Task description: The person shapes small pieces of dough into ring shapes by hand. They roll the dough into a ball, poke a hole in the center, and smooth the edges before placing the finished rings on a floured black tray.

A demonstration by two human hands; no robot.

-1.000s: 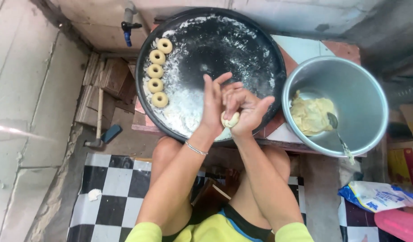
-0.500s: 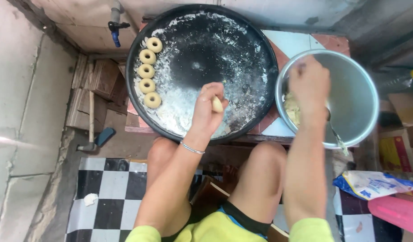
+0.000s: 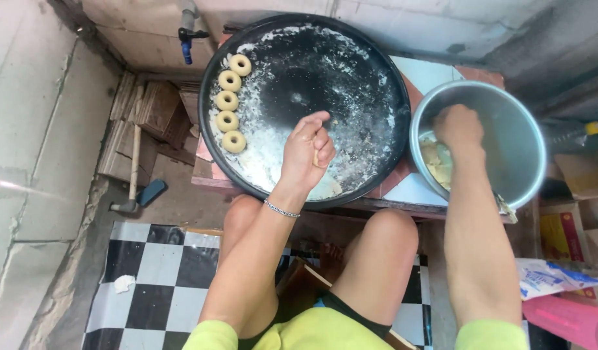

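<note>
A round black tray point(image 3: 377, 71) dusted with flour lies in front of me. Several ring-shaped dough pieces point(image 3: 227, 101) stand in a column along its left side. My left hand point(image 3: 307, 152) hovers over the tray's near part, fingers curled around a small piece of dough. My right hand point(image 3: 458, 127) reaches down into a metal bowl point(image 3: 526, 129) to the right of the tray and presses on the pale dough point(image 3: 435, 162) inside it; its fingers are hidden in the bowl.
The tray and bowl rest on a low tiled stand point(image 3: 409, 191) above my knees. A hammer point(image 3: 135, 194) and wood blocks point(image 3: 150, 110) lie at the left. A blue tap point(image 3: 186, 39) is on the back wall. Packets point(image 3: 549, 279) and a pink container point(image 3: 565, 321) sit at the right.
My hands were together over the tray's near edge, working one dough piece. The right hand has since moved into the bowl, and the left stays over the tray with the small piece.
</note>
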